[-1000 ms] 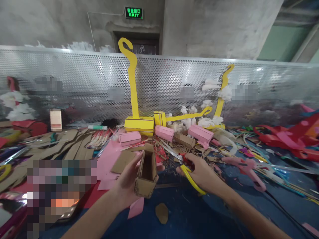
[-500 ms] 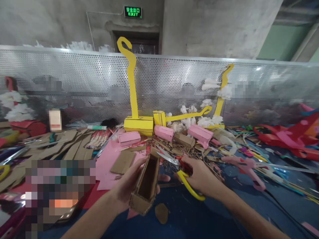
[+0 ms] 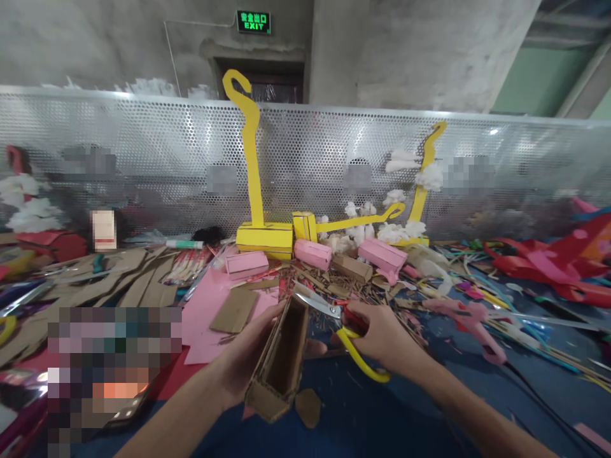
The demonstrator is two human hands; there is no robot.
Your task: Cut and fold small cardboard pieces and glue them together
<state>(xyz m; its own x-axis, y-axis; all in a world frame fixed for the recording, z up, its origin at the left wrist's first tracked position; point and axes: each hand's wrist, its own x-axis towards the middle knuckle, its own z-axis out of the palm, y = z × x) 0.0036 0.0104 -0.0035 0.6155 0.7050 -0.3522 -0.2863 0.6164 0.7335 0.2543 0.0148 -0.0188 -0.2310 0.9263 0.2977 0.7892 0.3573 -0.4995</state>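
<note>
My left hand [image 3: 243, 359] is closed around a long, open-topped cardboard box [image 3: 281, 362], its near end tilted toward me. In my right hand [image 3: 377, 327] is a pair of scissors [image 3: 360, 356] with yellow and red handles. The scissor blades reach to the far end of the box, close together and at its rim; whether they touch the cardboard I cannot tell. A small rounded cardboard piece [image 3: 309, 407] lies on the blue table beside the box. A flat cardboard rectangle [image 3: 233, 310] rests on pink paper [image 3: 200, 337] left of my hand.
Yellow hook-shaped paper models [image 3: 264, 238] stand before a perforated metal screen [image 3: 305, 140]. Pink paper boxes [image 3: 312, 253] and cardboard scraps [image 3: 329, 280] lie ahead. A pink glue gun [image 3: 477, 318] with a black cord is at right. Cardboard strips [image 3: 153, 280] cover the left.
The scissor blades have drawn closer together at the box's far end. The box's near end has shifted slightly down and left, still in my left hand.
</note>
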